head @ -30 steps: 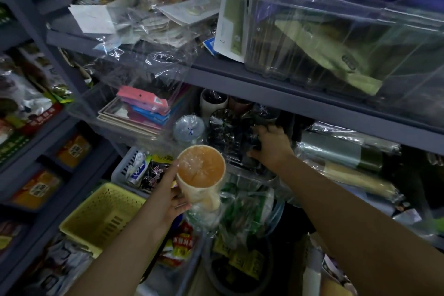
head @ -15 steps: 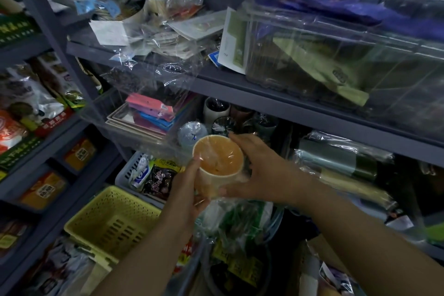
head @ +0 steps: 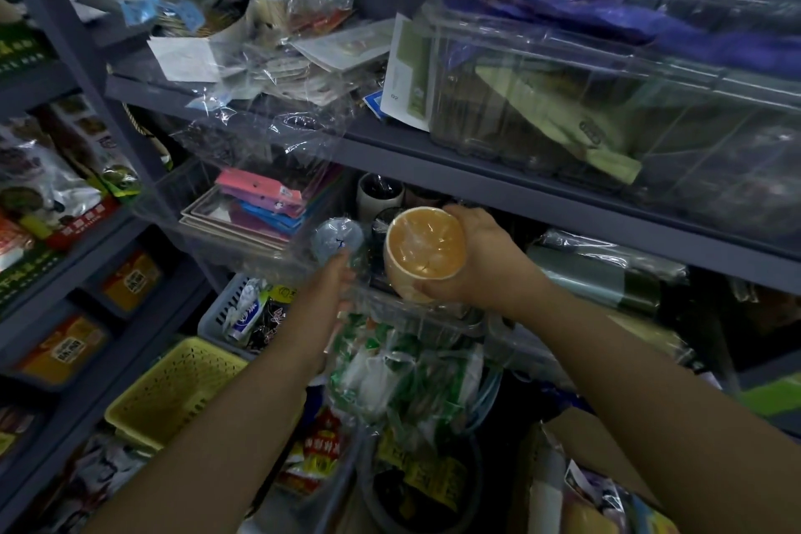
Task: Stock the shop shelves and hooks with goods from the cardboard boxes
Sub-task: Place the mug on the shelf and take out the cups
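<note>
A cream cup with an orange inside, wrapped in clear film [head: 422, 254], is gripped by my right hand [head: 481, 260] in front of the middle shelf [head: 563, 204]. Its mouth faces me. My left hand [head: 331, 284] reaches toward a pale blue wrapped cup [head: 339, 235] and touches the edge of the clear bin [head: 303, 256] that holds it; its fingers are partly hidden by plastic. More wrapped cups [head: 380, 193] stand behind on the same shelf.
A clear lidded box [head: 607, 100] fills the upper shelf on the right. Loose plastic bags [head: 277, 100] hang over the shelf edge. Coloured notebooks [head: 260, 195] lie in a clear tray. A yellow basket [head: 173, 390] and a cardboard box [head: 585, 455] sit below.
The cup passed from my left hand to my right hand, which now holds it alone and higher. My left hand let go and moved left toward the pale blue cup.
</note>
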Tool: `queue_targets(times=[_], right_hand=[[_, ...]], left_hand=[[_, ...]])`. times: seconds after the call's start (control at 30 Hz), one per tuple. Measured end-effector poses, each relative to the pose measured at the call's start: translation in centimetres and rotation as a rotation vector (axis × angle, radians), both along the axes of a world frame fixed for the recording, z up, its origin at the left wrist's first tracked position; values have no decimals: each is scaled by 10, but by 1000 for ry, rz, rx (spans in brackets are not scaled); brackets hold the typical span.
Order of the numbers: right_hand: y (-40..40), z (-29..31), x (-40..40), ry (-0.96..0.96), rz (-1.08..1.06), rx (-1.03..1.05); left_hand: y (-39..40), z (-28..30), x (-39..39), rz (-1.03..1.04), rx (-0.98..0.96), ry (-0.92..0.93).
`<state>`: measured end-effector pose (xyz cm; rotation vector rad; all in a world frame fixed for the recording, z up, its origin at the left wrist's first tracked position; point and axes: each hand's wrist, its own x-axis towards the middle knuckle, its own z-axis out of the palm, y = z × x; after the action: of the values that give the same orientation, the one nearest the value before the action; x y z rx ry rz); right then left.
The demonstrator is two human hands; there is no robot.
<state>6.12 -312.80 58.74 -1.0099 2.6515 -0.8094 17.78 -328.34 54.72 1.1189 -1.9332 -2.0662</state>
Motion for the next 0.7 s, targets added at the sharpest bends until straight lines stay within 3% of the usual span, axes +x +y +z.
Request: queue_targets(times=[0.13,0.37,0.57,0.7], right_hand=[[-3,-17,-23,-63,-35,34],[-15,-39,-43,-280,-13,164],[-27,-70,-39,-167,29,372],[-17,-71,-38,-211,-6,396]], left_hand=[[-20,-19,8,40,-167,-32],[-22,-44,18,1,-116,-104],[-19,-54,22,-16,-102,-92],[-15,-59,24,-31,-87,-90]])
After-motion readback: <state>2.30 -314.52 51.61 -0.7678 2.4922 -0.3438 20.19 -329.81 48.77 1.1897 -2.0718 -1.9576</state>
